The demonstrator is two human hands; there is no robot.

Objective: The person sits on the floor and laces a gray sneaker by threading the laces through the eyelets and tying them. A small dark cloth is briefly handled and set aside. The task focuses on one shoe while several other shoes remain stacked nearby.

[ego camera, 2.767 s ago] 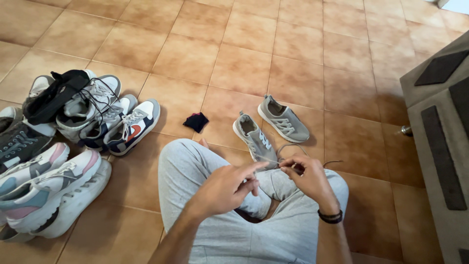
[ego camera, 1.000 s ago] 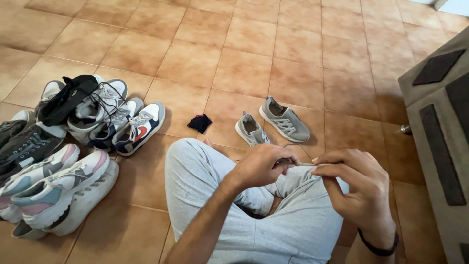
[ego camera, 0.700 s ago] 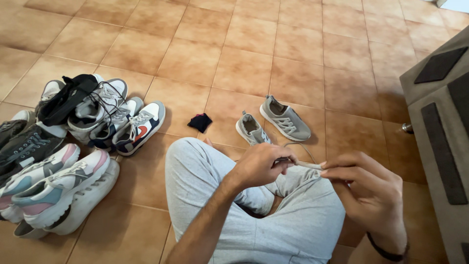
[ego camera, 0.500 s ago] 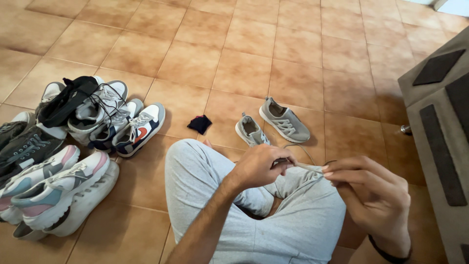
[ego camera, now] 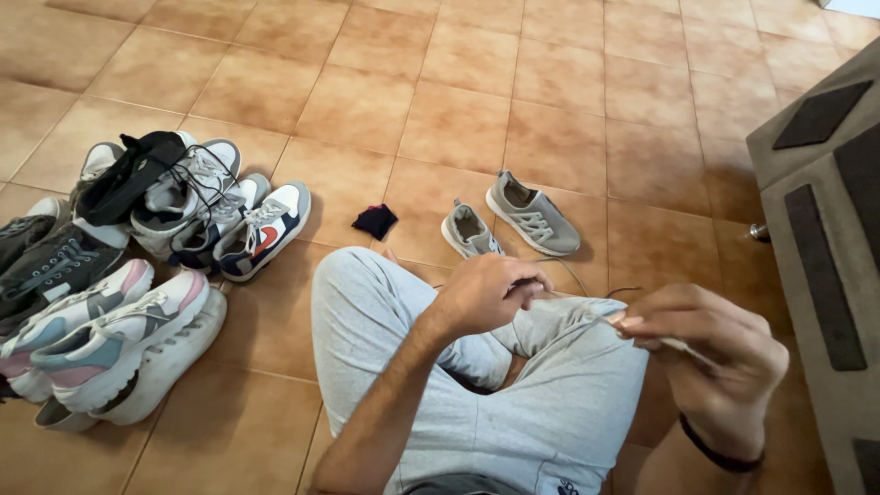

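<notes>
On the brown tiled floor (ego camera: 458,110), a person sits in light grey sweatpants (ego camera: 385,321), legs folded. Left of them, a heap of mixed sneakers (ego camera: 119,266), white, grey, pink and navy. At right, a grey furniture piece with dark patches (ego camera: 825,202). Ahead, a pair of grey knit sneakers (ego camera: 532,213) side by side; the nearer one is partly behind the left hand. Small dark cloth wad (ego camera: 376,220) beside them. Left hand (ego camera: 490,291) closed, pinching a thin pale grey shoelace (ego camera: 587,312). Right hand (ego camera: 715,353), black band on its wrist, pinches the lace's other stretch, pulled taut over the lap between both hands.
</notes>
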